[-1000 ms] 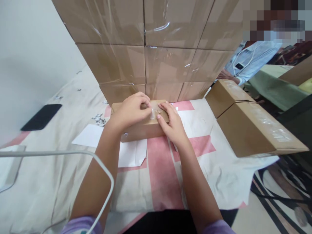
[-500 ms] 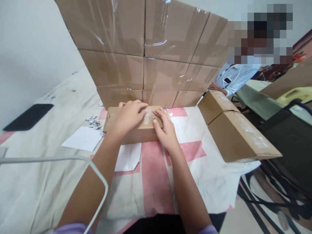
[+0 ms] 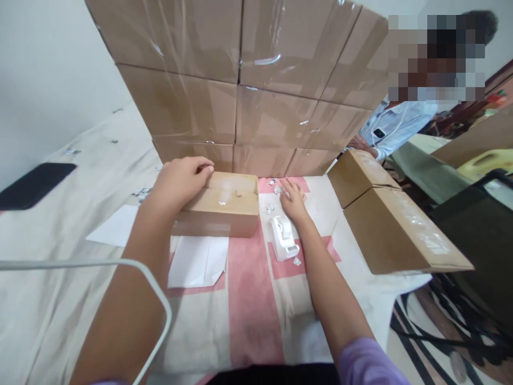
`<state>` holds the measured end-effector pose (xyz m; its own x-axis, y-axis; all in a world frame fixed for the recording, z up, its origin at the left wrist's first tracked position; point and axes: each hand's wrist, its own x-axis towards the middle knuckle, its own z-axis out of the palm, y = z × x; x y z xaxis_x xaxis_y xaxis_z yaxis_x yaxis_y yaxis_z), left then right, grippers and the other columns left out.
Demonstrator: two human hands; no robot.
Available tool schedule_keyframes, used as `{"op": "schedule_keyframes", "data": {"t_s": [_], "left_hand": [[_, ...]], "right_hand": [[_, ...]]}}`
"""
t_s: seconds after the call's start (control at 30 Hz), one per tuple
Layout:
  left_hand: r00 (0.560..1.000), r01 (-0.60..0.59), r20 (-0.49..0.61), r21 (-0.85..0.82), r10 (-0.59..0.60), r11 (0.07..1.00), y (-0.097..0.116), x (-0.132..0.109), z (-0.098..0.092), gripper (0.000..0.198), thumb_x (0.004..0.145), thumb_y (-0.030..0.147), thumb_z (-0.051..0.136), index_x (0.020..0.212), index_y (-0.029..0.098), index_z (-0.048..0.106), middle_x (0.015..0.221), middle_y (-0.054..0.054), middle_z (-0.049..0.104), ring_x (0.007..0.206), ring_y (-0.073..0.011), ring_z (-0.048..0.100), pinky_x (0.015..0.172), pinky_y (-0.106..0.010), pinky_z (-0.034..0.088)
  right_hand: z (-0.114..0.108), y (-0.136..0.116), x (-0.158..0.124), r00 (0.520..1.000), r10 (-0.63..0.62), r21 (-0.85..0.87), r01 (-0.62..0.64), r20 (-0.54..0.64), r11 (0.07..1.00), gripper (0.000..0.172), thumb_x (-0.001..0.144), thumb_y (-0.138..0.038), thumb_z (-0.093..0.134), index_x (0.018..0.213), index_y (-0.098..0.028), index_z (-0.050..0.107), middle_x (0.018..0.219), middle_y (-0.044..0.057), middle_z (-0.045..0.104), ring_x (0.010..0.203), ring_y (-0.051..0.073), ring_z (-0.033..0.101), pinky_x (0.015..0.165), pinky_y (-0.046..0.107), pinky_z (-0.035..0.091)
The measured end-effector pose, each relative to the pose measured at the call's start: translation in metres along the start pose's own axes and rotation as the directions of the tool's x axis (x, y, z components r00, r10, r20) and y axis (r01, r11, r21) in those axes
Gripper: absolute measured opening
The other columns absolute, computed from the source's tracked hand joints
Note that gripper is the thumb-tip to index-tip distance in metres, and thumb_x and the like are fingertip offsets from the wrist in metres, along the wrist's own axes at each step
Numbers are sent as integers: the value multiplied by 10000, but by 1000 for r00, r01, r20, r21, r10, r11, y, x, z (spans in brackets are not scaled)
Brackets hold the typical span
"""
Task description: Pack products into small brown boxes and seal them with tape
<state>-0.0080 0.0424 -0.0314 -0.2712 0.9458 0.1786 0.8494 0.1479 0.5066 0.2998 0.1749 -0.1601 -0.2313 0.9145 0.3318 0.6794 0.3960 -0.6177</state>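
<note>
A small cardboard box (image 3: 216,222) lies in front of me, a strip of clear tape on its top. My left hand (image 3: 180,181) is over its left end, fingers curled and thumb close to them; what they hold, if anything, is hidden. On the cloth to the right of the box is my right hand (image 3: 294,200), fingers stretched out beside small torn scraps (image 3: 277,189). Just below it, a white tape dispenser (image 3: 284,238) stands near my wrist. A folded white paper (image 3: 197,262) is partly in front of the box.
A wall of taped cardboard boxes (image 3: 276,115) rises behind. Two more boxes (image 3: 404,230) stand at the right edge. On the left are a dark phone-like slab (image 3: 36,184) and a white sheet (image 3: 114,225). A person in a light-blue shirt (image 3: 404,123) is beyond the stack.
My right hand has left the box top and moved right to the scraps, uncovering the tape dispenser. My left hand has shifted left and curled its fingers.
</note>
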Motion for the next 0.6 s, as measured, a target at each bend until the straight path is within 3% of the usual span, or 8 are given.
{"op": "schedule_keyframes", "data": {"t_s": [0.13,0.2,0.27,0.37,0.5,0.6], "left_hand": [[1000,25,0,-44,-26,999,-7,1,-6,317,884,460,543,1094,343,749,1230,-21,735,1143,-369,637,987,-481,455],[1000,12,1,-50,-12,999,-7,-1,-7,303,880,461,556,1075,342,754,1210,-18,742,1118,-356,642,989,-470,453],[1000,-2,14,-58,3,998,-4,-2,-8,309,882,467,555,1079,333,752,1203,-19,744,1089,-341,650,990,-463,452],[999,0,45,-79,4,997,2,-6,-11,339,886,494,544,1105,328,743,1215,-24,738,1086,-338,658,997,-465,452],[1000,-10,16,63,9,998,-4,-11,-28,387,885,556,535,1118,320,735,1293,-61,700,1267,-397,582,1129,-571,318],[981,187,-66,85,-182,979,-25,-16,-45,564,883,658,493,1239,263,679,1356,-109,656,1298,-417,568,1076,-588,350]], "right_hand": [[12,-6,-5,995,-52,-123,63,88,990,516,875,-203,523,1373,-274,639,1389,107,621,1343,340,435,1141,642,255],[10,-8,-8,998,-33,-124,40,55,991,494,874,-195,530,1350,-229,659,1293,142,644,1262,335,494,1127,631,277],[3,-9,-11,1000,-17,-120,17,-2,993,480,886,-204,522,1344,-217,665,1328,158,603,1266,339,493,1129,631,281],[-11,-12,-17,993,-98,4,99,-66,995,414,893,-251,543,1274,-239,705,1432,138,542,1331,330,475,1148,602,317],[-30,-28,-21,964,-252,231,266,-89,936,351,916,-392,583,1186,-221,729,1303,131,665,1270,293,583,1150,539,404],[-37,-54,-28,934,-353,319,317,60,893,616,874,-517,700,1426,-269,583,1456,109,605,1395,298,523,1202,542,367]]}}
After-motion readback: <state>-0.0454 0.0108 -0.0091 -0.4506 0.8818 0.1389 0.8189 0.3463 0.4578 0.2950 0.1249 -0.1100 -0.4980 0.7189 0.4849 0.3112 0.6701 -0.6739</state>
